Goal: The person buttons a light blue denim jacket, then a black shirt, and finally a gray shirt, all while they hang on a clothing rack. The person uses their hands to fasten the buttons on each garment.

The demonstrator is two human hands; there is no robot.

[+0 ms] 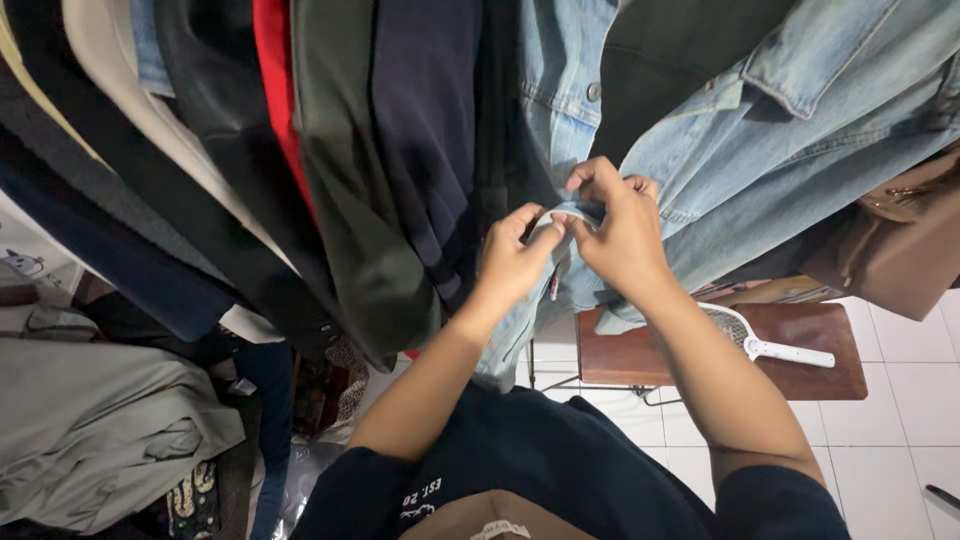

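Up close, your left hand [512, 262] and right hand [618, 232] both pinch the denim jacket's [700, 150] front edge among hanging clothes [330, 150].

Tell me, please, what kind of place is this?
Probably a room at home used for clothes storage. Many jackets and shirts hang close together, both hands work on a hanging denim jacket, folded clothes lie in a pile, and a racket-shaped insect swatter rests on a wooden stool over white floor tiles.

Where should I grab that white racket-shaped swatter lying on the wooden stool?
By its long white handle, coming from the right. The swatter lies flat on the stool with the handle end free, while the right hand's forearm covers part of the mesh head.
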